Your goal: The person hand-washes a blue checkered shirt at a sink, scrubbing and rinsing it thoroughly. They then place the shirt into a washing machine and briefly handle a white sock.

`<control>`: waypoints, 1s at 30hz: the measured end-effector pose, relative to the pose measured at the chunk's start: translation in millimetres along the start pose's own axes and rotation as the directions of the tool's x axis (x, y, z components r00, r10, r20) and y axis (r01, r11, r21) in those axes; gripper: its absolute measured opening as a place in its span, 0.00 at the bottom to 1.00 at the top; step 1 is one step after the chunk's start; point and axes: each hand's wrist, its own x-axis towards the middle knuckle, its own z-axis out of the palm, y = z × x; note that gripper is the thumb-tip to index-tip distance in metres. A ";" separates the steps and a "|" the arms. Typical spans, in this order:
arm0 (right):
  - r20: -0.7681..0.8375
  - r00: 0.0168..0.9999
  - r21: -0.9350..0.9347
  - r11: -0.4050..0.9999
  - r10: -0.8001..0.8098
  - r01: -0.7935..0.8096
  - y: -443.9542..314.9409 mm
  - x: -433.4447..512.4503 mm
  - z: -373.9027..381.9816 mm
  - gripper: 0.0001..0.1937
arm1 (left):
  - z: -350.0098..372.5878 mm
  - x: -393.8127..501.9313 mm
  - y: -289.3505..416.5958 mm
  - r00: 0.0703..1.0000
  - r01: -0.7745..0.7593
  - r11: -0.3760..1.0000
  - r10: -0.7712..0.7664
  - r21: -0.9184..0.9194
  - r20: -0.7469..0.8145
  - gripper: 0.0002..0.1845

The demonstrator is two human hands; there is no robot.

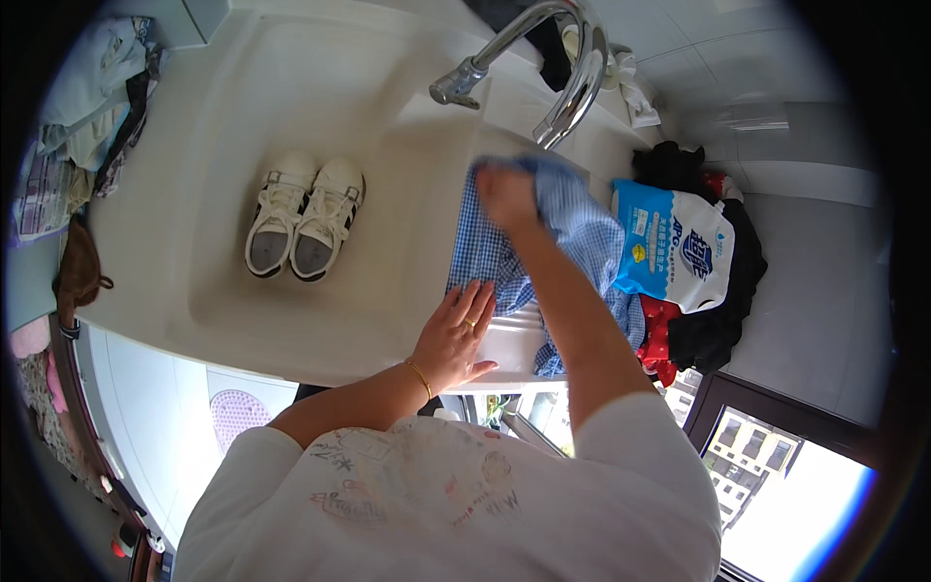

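A blue-and-white checked cloth (582,218) lies bunched over the ribbed washboard (515,345) at the right of the sink. My right hand (507,195), blurred and curled, is on the cloth's upper left part; whether the fingers grip the fabric cannot be made out. My left hand (458,331) rests flat, fingers spread, with its fingertips on the cloth's lower left edge. A pair of white sneakers with black stripes (320,211) stands in the white basin (291,320), left of both hands.
A chrome faucet (582,80) arches above the cloth. To the right, a blue-and-white detergent bag (676,244) lies on black garments (716,335) and a red cloth (658,327). Piled fabrics and bags (94,109) line the far left, near a brown cloth item (78,269).
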 end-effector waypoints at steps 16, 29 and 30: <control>-0.159 0.986 0.037 0.999 0.041 -0.035 -10.2 4.3 -5.3 0.14 | 1.9 -6.2 -1.2 0.996 -0.068 0.998 0.067 0.005 0.065 0.53; -0.167 0.975 -0.057 0.986 0.144 -0.156 -1.0 31.0 -5.6 0.14 | 0.8 -9.6 -2.9 0.994 -0.104 0.995 0.104 -0.014 0.034 0.53; -0.086 0.995 0.049 0.998 0.048 -0.043 -5.7 10.5 -9.5 0.14 | 0.9 -9.0 -3.2 0.994 -0.107 0.994 0.108 -0.012 0.026 0.53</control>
